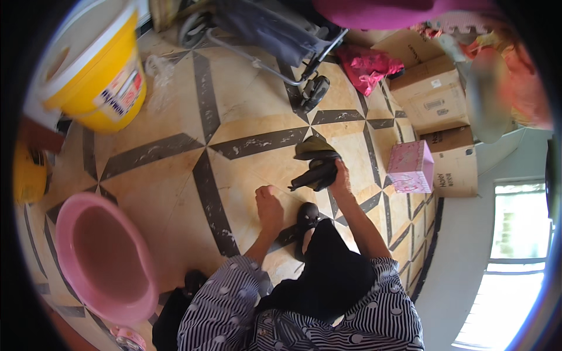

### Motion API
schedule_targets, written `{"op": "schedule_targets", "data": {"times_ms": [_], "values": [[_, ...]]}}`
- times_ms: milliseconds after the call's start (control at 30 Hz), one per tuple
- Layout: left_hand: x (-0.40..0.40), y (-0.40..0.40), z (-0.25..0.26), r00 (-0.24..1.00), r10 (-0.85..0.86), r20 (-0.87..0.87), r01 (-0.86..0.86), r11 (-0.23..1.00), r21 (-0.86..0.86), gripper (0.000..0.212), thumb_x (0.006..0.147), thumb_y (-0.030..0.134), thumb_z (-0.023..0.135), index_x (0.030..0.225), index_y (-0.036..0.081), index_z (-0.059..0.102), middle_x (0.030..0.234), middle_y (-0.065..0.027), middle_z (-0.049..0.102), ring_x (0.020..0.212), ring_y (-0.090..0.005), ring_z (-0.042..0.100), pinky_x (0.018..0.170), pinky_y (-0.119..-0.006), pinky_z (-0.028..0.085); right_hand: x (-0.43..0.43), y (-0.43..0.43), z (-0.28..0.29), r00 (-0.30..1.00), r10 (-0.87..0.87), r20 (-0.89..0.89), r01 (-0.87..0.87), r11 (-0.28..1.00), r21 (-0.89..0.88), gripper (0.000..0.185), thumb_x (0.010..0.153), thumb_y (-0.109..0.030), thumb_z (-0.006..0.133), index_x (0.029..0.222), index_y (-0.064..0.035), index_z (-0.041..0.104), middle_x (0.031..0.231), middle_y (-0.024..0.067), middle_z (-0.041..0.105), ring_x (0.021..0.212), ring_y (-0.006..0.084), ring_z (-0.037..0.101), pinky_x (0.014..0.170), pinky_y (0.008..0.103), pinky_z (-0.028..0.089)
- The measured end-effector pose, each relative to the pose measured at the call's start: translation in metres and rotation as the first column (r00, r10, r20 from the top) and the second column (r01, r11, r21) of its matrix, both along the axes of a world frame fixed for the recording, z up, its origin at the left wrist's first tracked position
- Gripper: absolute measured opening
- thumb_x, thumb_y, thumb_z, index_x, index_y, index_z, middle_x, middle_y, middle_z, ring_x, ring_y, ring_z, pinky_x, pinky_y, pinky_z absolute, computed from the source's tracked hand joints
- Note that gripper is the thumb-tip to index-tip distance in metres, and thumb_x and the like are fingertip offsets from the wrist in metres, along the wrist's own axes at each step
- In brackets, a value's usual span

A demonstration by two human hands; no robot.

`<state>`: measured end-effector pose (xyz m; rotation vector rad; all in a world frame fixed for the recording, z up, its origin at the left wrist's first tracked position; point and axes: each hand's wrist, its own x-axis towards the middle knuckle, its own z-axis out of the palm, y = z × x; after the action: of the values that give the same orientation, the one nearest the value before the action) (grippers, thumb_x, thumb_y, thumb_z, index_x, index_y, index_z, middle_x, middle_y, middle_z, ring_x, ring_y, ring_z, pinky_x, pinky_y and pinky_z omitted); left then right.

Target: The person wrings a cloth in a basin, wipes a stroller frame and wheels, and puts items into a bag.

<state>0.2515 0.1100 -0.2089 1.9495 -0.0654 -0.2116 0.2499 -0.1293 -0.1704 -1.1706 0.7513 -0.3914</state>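
Note:
Before me, my right hand [341, 180] grips a dark bundle [317, 164], black with an olive-yellow part at its top; it could be shoes or folded cloth, which I cannot tell. My left hand [269, 210] is held apart from it, to the left, its fingers curled in over the tiled floor [246, 184]. Whether something small is inside those fingers is hidden. A black shoe [308, 214] on my foot shows below the bundle, between my forearms.
A pink plastic basin [151, 281] stands at the left, a yellow bucket [109, 94] at the upper left. Ahead is a wheeled folding cart [281, 39]. To the right are a pink patterned box [408, 166], a bright pink bag [366, 68] and cardboard boxes [430, 96].

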Motion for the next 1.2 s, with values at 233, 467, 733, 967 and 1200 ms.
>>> {"op": "schedule_targets", "data": {"times_ms": [233,467,733,967,1200], "values": [[0.055,-0.004,-0.029,0.948,-0.275,0.157,0.263,0.960,0.096,0.036,0.075,-0.013,0.049,0.107,0.005,0.053,0.112,-0.0158,0.051,0.106,-0.0352,0.050,0.091,-0.042,0.043,-0.039,-0.174,-0.079,0.910,-0.415,0.003,0.401,0.878,-0.260,0.042,0.092,-0.034,0.052,0.118,-0.0011,0.055,0.107,0.0133,0.064,0.095,0.0258,0.061,0.088,0.0373,0.048],[0.162,-0.112,-0.037,0.812,-0.507,0.289,0.334,0.810,0.482,0.038,0.075,-0.008,0.054,0.110,0.005,0.054,0.118,-0.0137,0.050,0.111,-0.0332,0.048,0.094,-0.043,0.039,0.015,-0.214,-0.131,0.830,-0.485,-0.277,-0.089,0.375,-0.923,0.056,0.091,-0.022,0.053,0.140,-0.0029,0.034,0.141,0.0237,0.038,0.127,0.0397,0.039,0.107,0.0434,0.031],[0.202,-0.187,-0.085,0.865,-0.419,0.276,0.168,0.760,0.628,0.037,0.084,0.004,0.055,0.119,0.001,0.047,0.122,-0.0199,0.045,0.116,-0.0391,0.041,0.097,-0.047,0.036,0.168,-0.362,-0.140,0.806,-0.538,-0.247,-0.076,0.319,-0.945,0.055,0.089,-0.013,0.051,0.140,-0.0017,0.034,0.144,0.0233,0.036,0.129,0.0414,0.038,0.107,0.0439,0.031],[0.183,-0.169,-0.117,0.903,-0.404,0.147,0.099,0.528,0.843,0.039,0.082,0.010,0.055,0.111,-0.013,0.044,0.121,-0.0336,0.041,0.110,-0.0485,0.041,0.097,-0.053,0.036,0.344,-0.402,-0.147,0.833,-0.519,-0.192,-0.083,0.225,-0.971,0.055,0.085,-0.012,0.049,0.136,0.0038,0.038,0.142,0.0255,0.035,0.125,0.0411,0.040,0.106,0.0434,0.033],[0.191,-0.176,-0.103,0.874,-0.484,0.051,0.225,0.495,0.839,0.051,0.084,0.015,0.056,0.128,-0.007,0.044,0.133,-0.0284,0.042,0.118,-0.0474,0.038,0.102,-0.054,0.030,0.444,-0.351,-0.153,0.894,-0.433,-0.119,-0.067,0.134,-0.989,0.045,0.083,-0.011,0.050,0.127,-0.0029,0.050,0.134,0.0178,0.046,0.113,0.0341,0.049,0.098,0.0422,0.041]]}}
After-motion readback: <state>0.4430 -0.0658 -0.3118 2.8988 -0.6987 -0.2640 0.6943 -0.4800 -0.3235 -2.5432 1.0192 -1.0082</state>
